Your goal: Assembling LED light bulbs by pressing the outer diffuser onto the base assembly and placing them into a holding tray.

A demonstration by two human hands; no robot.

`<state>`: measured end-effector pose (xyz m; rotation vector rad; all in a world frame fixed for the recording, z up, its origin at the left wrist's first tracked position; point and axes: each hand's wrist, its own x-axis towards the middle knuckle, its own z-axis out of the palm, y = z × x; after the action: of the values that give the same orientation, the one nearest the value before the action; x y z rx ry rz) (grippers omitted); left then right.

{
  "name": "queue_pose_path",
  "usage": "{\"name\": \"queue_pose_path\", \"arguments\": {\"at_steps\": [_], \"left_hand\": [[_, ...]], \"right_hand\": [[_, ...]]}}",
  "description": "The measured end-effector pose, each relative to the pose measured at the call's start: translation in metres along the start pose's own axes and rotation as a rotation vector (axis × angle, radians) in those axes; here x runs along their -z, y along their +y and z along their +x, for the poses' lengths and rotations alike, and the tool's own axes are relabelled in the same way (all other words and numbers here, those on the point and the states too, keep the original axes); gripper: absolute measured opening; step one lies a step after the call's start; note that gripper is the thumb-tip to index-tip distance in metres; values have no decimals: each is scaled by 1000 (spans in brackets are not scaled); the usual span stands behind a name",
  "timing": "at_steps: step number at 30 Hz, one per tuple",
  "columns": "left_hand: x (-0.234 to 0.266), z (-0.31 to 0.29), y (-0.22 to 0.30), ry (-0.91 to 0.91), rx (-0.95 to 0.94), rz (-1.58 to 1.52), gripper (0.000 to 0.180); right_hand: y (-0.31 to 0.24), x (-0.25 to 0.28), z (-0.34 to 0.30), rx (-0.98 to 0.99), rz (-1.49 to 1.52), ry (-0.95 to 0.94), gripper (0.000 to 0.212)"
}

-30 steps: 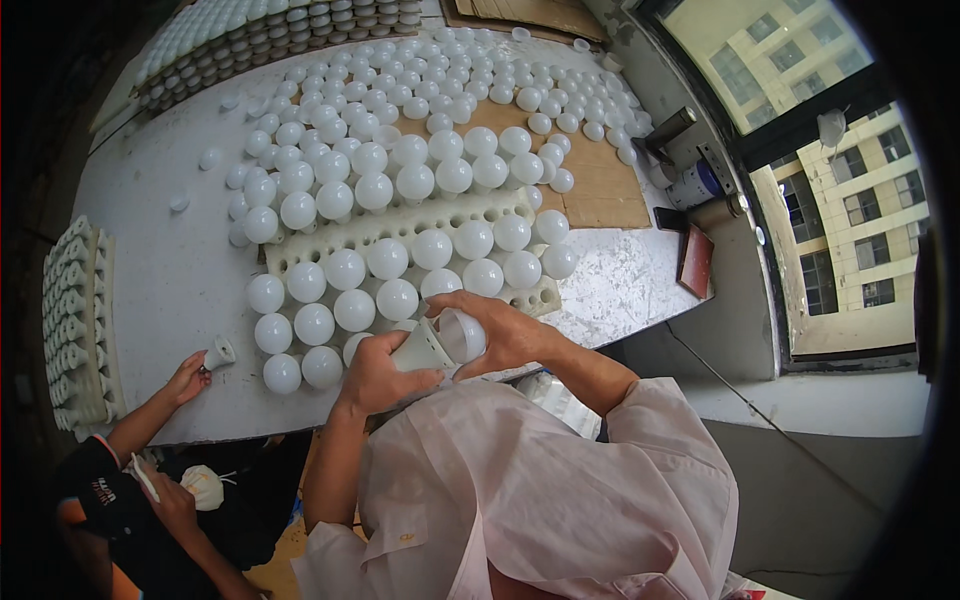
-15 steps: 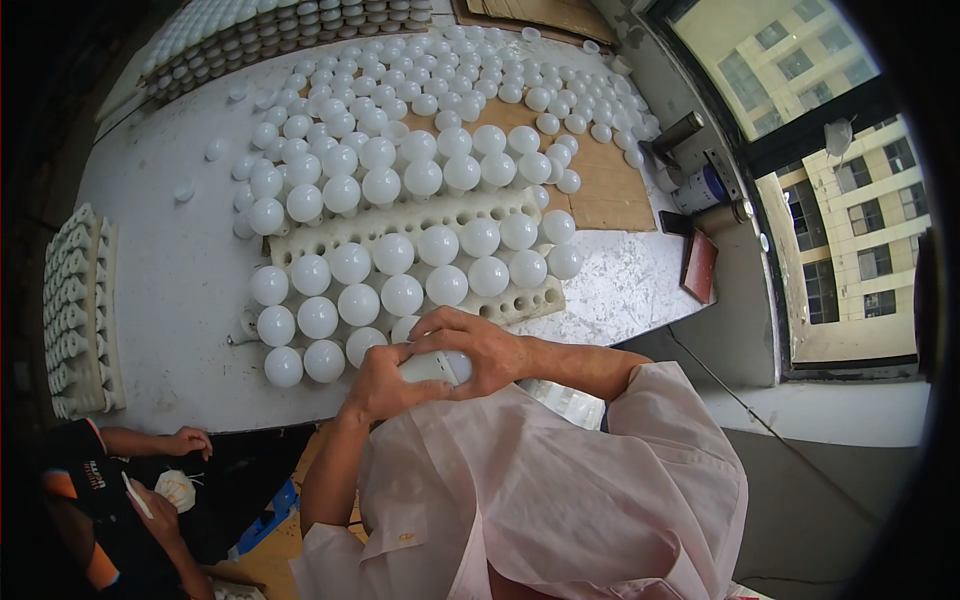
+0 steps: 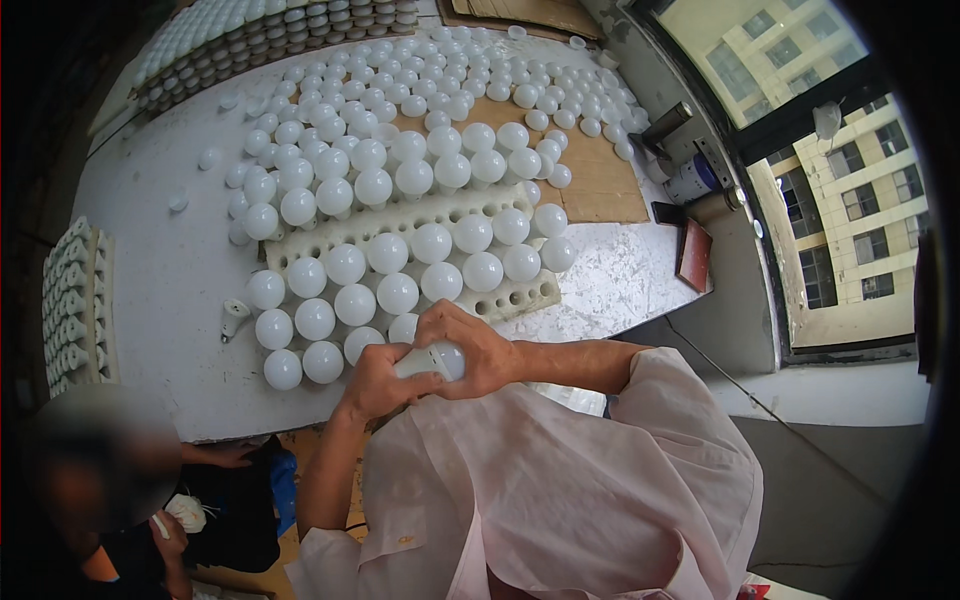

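Close to my chest, a white light bulb (image 3: 416, 363) lies sideways between both hands. My left hand (image 3: 378, 384) closes round its body end, while my right hand (image 3: 478, 352) wraps the domed end. Parts of the bulb are hidden by my fingers. Just beyond my hands, a pale tray with holes (image 3: 525, 297) carries rows of round white bulbs (image 3: 398, 293). Behind it, a second holed tray (image 3: 345, 236) holds more upright bulbs (image 3: 374, 187). A single bulb with a metal base (image 3: 234, 316) lies left of the near tray.
Many loose white domes (image 3: 390, 75) cover the table's far part, some over cardboard (image 3: 600, 190). Stacked trays (image 3: 75, 305) stand at the left edge; a filled stack (image 3: 270, 45) stands far left. A dark red box (image 3: 695, 255) sits right. A co-worker (image 3: 110, 470) is at lower left.
The view has shifted slightly. Both hands still grip the bulb, which has tilted a little. At lower left the co-worker has leaned in over the table's edge.
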<state>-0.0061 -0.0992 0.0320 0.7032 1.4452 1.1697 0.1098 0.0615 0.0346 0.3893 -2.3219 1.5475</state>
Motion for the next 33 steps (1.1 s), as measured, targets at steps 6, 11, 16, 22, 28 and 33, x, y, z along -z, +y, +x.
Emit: {"name": "queue_pose_path", "arguments": {"at_steps": [6, 11, 16, 22, 28, 33], "left_hand": [[7, -16, -21, 107, -46, -37, 40], [96, -66, -42, 613, -262, -257, 34], [187, -69, -85, 1260, -154, -74, 38], [275, -59, -174, 1500, 216, 301, 61], [364, -29, -226, 1597, 563, 490, 81], [424, -41, -270, 1598, 655, 531, 69]], "right_hand": [[2, 3, -44, -356, 21, 181, 68], [13, 51, -89, -432, -499, 577, 68], [48, 36, -87, -543, -747, 341, 74], [56, 5, -101, -566, -736, 307, 80], [41, -1, -106, -597, -786, 391, 75], [29, 12, -116, -583, -792, 459, 64]]}}
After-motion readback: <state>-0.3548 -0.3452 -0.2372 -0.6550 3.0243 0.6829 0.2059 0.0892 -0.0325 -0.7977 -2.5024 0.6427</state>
